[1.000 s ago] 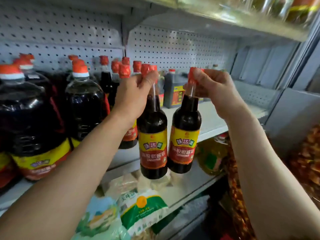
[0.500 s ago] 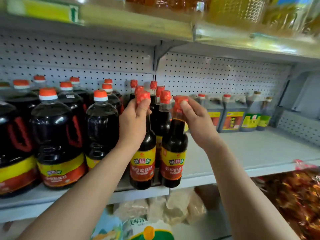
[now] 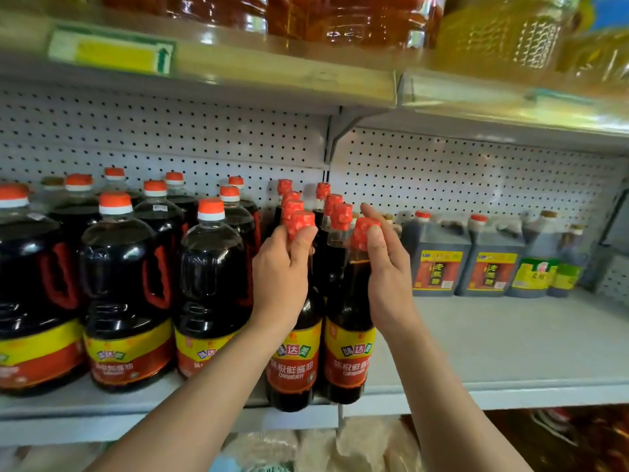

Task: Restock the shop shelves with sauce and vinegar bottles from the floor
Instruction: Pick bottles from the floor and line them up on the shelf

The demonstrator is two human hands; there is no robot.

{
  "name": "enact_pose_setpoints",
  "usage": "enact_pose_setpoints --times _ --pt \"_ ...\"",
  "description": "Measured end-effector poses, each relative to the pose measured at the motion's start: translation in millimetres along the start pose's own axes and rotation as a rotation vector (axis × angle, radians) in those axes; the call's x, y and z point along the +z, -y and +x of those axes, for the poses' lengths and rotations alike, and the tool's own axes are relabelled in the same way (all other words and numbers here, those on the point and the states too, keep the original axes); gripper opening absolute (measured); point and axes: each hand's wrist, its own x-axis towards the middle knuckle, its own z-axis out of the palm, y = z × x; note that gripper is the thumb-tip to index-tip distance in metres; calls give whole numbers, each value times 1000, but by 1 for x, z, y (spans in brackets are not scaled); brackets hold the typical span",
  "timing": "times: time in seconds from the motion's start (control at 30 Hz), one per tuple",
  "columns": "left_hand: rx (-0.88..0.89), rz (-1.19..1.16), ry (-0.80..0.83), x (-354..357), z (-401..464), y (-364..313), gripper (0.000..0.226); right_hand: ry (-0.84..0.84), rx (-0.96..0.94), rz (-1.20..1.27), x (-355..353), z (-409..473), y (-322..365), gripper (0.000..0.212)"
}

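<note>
Two slim dark sauce bottles with red caps and yellow-red labels stand at the front edge of the grey shelf [image 3: 493,338]. My left hand [image 3: 282,270] grips the neck of the left bottle [image 3: 295,366] just under its cap. My right hand [image 3: 384,267] pinches the red cap of the right bottle [image 3: 350,359] with thumb and fingers, the index finger raised. Behind them stands a row of matching slim bottles [image 3: 335,212].
Several large dark sauce jugs [image 3: 129,301] with red handles fill the shelf's left side. Square vinegar jugs [image 3: 439,264] and small green-labelled bottles [image 3: 534,274] line the back right. Oil containers [image 3: 357,18] sit on the shelf above. Bagged goods lie on the shelf below.
Both hands carried the two slim bottles up from below the shelf edge and inward, and now the bottles stand at the shelf's front edge. The view tilted upward.
</note>
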Motion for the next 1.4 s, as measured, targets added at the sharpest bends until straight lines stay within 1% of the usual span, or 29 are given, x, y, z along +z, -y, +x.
enact_pose_setpoints --times 0.07,0.17,0.23,0.4,0.57,0.67,0.77,0.87,0.93,1.0,1.07,1.13,1.27,1.33,1.4 --pt "1 24 3 0 6 3 48 11 -6 -18 3 2 -1 36" --pt "0 39 0 0 16 8 55 5 -27 -63 7 7 -4 37" --pt "-5 32 9 2 21 12 52 -5 -46 -76 6 12 -6 38" --pt "61 54 53 14 25 19 54 -63 -66 -121 9 21 -16 40" --pt "44 50 73 11 33 30 28 -83 -69 -136 17 25 -24 40" --pt "45 37 95 9 30 30 26 -69 -61 -125 15 22 -23 37" --pt "39 3 118 6 26 28 32 -54 -58 -161 13 17 -23 40" --pt "10 -18 154 0 21 27 45 -31 -45 -178 10 11 -24 41" --pt "-21 -9 168 -5 13 32 47 9 -22 -186 3 -3 -33 40" --pt "-59 -9 179 -12 -4 39 55 44 37 -176 -7 -27 -47 44" --pt "-98 -8 187 -19 -29 48 72 64 131 -147 -19 -55 -58 51" --pt "-126 16 184 -23 -55 59 84 110 200 -147 -31 -78 -67 58" --pt "-197 94 194 -21 -95 84 94 239 365 -193 -50 -107 -89 68" --pt "-238 123 209 -19 -104 90 105 247 420 -189 -54 -113 -94 72" --pt "-276 157 214 -15 -109 93 112 243 443 -189 -55 -115 -94 75"
